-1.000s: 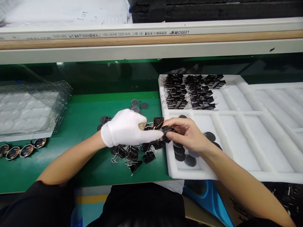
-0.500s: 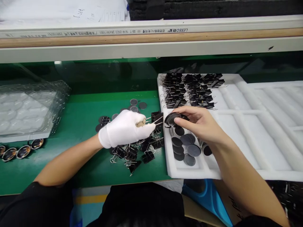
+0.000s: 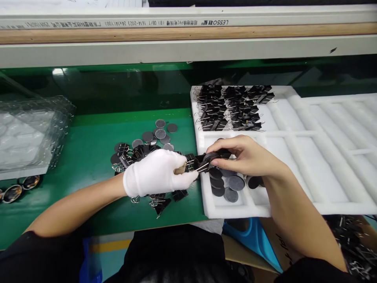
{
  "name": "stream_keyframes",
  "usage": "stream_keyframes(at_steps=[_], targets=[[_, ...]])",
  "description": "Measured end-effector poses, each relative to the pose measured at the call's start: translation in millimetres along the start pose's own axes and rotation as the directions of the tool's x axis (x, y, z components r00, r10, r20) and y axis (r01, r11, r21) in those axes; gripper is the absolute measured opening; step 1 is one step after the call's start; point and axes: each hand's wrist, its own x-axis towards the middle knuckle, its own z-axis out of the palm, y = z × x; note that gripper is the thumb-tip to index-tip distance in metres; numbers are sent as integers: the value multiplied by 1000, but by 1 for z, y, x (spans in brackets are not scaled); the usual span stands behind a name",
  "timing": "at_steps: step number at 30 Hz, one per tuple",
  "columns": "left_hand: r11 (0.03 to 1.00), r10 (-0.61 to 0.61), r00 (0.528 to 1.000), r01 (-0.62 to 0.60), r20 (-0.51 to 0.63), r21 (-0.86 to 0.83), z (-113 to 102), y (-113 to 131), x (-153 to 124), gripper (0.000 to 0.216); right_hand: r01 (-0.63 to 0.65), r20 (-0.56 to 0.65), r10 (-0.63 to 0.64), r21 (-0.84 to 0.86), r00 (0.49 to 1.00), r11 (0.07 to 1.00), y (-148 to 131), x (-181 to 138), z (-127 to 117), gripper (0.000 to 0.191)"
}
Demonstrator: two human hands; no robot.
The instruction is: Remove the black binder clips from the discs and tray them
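My left hand (image 3: 157, 173), in a white glove, pinches the wire handles of a black binder clip (image 3: 200, 162). The clip's black end meets a dark round-rimmed piece (image 3: 211, 156), partly covered by fingers. My bare right hand (image 3: 247, 156) holds that piece between thumb and fingers over the left edge of a white foam tray (image 3: 207, 206). Below it, several dark round discs (image 3: 236, 182) lie in a tray compartment. Loose binder clips (image 3: 160, 205) are heaped on the green table under and around my gloved hand.
Rows of clipped black pieces (image 3: 228, 108) fill the tray's far-left compartments. More grey discs (image 3: 160, 134) lie on the green table (image 3: 97, 157). Clear plastic trays (image 3: 26, 133) are stacked at left, near round brown-lensed pieces (image 3: 13, 193). A box of clips (image 3: 353, 243) sits lower right.
My hands have come together: the binder clip, apart from the round-rimmed piece before, now meets its edge. Both hands sit slightly lower in the view, which has shifted a little.
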Motion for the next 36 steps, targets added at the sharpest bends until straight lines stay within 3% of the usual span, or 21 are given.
stream_keyframes(at_steps=[2,4,7,9,11,14,16,18,20,24,27,30,33,36], targets=[[1000,-22,999,22,40,15,-5,1,1,42,66,-30,-67,-49,997,997,-1,0,1,13],[997,-55,995,60,84,-56,-10,2,2,38,200,-99,-215,-143,972,969,-2,0,4,15],[897,-151,965,224,214,-380,-16,2,5,55,379,-186,-483,-411,855,829,-1,-1,13,26],[775,-183,934,330,308,-539,-18,2,6,61,366,-189,-556,-578,809,729,1,-2,18,34],[759,-212,933,344,289,-553,-21,3,7,56,305,-206,-558,-663,804,684,2,-4,19,37],[852,-271,950,311,154,-420,-27,3,7,46,270,-305,-511,-579,804,770,0,-3,17,67],[890,-290,949,314,122,-330,-30,4,5,44,230,-346,-368,-379,863,896,-3,-1,16,81],[915,-296,950,313,102,-256,-31,5,4,45,109,-299,-162,-185,941,977,-7,1,18,72],[939,-283,955,295,92,-176,-31,7,3,46,-15,-222,0,-65,975,998,-14,3,23,49],[970,-227,968,235,110,-62,-32,15,-1,44,-88,-120,92,41,989,995,-26,2,20,16],[979,-202,976,203,85,6,-36,14,-7,47,-58,-186,43,-77,982,995,-20,-10,-17,15],[971,-227,974,224,28,85,-42,5,-12,46,-91,-353,-23,-301,935,949,18,-34,-85,29],[968,-232,973,230,3,98,-44,-5,-11,44,-329,-588,70,-347,806,878,77,-55,-157,44],[971,-224,974,224,-7,79,-45,-12,-6,44,-546,-743,158,-313,651,777,132,-59,-201,45]])
